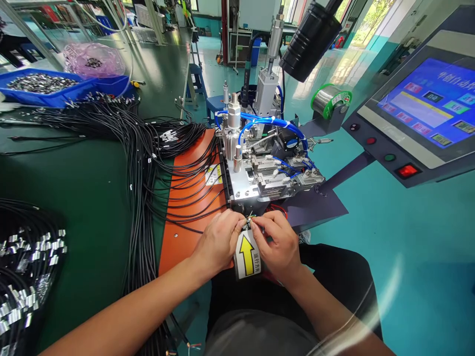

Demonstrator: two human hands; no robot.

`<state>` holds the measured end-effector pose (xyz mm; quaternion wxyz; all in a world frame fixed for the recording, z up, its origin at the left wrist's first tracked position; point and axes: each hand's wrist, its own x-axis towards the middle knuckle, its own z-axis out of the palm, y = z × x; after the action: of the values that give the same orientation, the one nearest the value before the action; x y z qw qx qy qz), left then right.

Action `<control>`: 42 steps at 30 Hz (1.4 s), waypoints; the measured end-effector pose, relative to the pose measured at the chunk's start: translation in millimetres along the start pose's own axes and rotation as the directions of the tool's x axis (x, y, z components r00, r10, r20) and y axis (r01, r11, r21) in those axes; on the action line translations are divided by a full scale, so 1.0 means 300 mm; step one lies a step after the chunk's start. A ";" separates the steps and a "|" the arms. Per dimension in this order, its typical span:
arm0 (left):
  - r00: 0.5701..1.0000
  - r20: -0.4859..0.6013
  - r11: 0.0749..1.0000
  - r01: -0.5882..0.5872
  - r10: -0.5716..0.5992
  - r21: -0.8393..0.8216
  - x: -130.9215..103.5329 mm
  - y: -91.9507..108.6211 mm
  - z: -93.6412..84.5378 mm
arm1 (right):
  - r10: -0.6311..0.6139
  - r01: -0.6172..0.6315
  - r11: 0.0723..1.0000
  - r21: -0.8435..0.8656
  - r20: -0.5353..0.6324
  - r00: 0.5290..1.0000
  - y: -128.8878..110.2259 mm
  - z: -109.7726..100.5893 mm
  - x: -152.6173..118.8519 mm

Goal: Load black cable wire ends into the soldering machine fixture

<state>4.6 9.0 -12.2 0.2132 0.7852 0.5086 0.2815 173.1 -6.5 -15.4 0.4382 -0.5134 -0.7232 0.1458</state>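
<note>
Both hands meet at the front edge of the machine (241,180), above a white label with a yellow arrow (247,254). My left hand (221,238) is closed, thumb and forefinger pinched at a small metallic piece with thin wires (248,223). On the other side of that piece, my right hand (278,242) is closed too, its thumb and fingertips pressed near the wires. The fingertips partly cover the piece. Black cables (193,198) lie across the orange plate (181,242) left of the machine.
A blue tray (37,101) of small metal parts stands at the back left of the green table (92,183). Cable bundles (139,198) hang over its edge. A screen (430,104) and solder spool (328,101) stand right; a black cylinder (309,39) hangs above.
</note>
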 end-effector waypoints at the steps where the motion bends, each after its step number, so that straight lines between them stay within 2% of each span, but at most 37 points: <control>1: 1.000 0.000 1.000 0.001 -0.001 0.001 0.000 0.000 0.001 | -0.007 0.007 1.000 -0.009 0.001 1.000 0.001 0.003 -0.002; 6: 1.000 0.003 1.000 -0.001 0.001 0.000 0.002 -0.002 0.005 | -0.014 0.013 0.999 -0.046 -0.017 1.000 0.001 0.005 -0.003; 11: 1.000 0.001 1.000 -0.003 0.003 0.001 0.001 -0.002 0.001 | 0.034 -0.039 0.997 -0.063 -0.079 0.996 -0.004 -0.012 0.006; 17: 1.000 -0.011 1.000 -0.015 0.015 0.025 0.004 0.003 -0.003 | 0.042 -0.043 0.999 -0.016 -0.063 0.997 -0.008 -0.008 -0.003; 31: 0.999 -0.021 0.999 -0.029 0.028 -0.020 0.007 0.012 -0.009 | -0.095 0.092 0.992 -0.088 -0.029 0.995 -0.003 0.052 -0.026; 34: 0.999 -0.016 0.999 -0.039 0.039 -0.001 0.004 0.010 -0.006 | -0.023 0.023 1.000 -0.018 -0.002 1.000 -0.009 0.025 -0.024; 36: 0.999 -0.011 0.999 -0.051 0.051 0.003 0.003 0.008 -0.005 | 0.094 -0.094 0.995 0.043 0.018 0.995 -0.009 -0.005 -0.020; 39: 0.998 -0.009 0.998 -0.069 0.069 -0.002 0.004 0.008 -0.005 | 0.288 -0.291 0.946 0.142 0.044 0.957 0.006 -0.046 -0.008; 42: 0.997 -0.009 0.997 -0.074 0.074 -0.007 0.004 0.011 -0.005 | 0.366 -0.396 0.875 0.277 0.154 0.918 0.026 -0.060 0.013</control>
<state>6.3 8.9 -8.7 0.2031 0.8016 0.4790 0.2947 191.7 -4.2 -8.3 0.4389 -0.5650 -0.5971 0.3628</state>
